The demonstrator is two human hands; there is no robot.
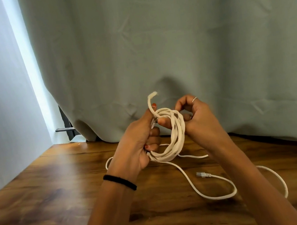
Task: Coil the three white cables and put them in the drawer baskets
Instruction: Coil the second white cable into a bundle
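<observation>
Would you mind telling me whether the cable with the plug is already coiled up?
No: the thin white cable with the plug lies in loose loops on the wooden table.

A thick white cable (174,137) is gathered into an upright oval coil of several loops held above the wooden surface, its frayed free end sticking up at the coil's 11 o'clock. A thinner white cable (209,191) lies loose on the surface at the coil's 5 o'clock, snaking in open curves, with its clear plug (202,174) lying flat.
</observation>
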